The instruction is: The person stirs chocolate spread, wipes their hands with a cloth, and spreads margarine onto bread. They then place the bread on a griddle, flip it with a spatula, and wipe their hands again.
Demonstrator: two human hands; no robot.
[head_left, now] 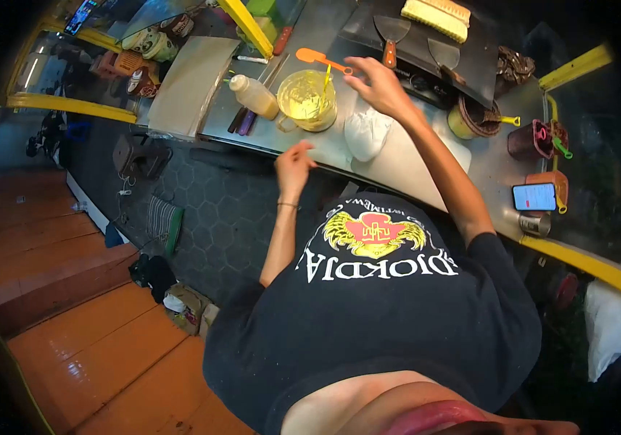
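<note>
My right hand (pixel 379 85) reaches over the counter, its fingertips closed around the handle end of an orange spatula (pixel 313 56). Just below the spatula stands a clear jug (pixel 288 125) smeared with pale yellow batter (pixel 304 94), with a yellow utensil (pixel 325 83) upright inside. In front of the counter edge, my left hand (pixel 294 170) hangs near the jug, fingers loosely curled and apart, with nothing in them. A squeeze bottle (pixel 254 98) of pale liquid is left of the jug. Under my right forearm sits a white plastic bag (pixel 367 135), its contents hidden.
A dark griddle (pixel 470 69) at the back carries two scrapers, one of them a wooden-handled scraper (pixel 390 51), and a yellow sponge-like block (pixel 435 18). To the right are a batter-stained bucket (pixel 473 119), tubs with spoons, and a phone (pixel 534 196). Brown paper sheets (pixel 198 80) lie left.
</note>
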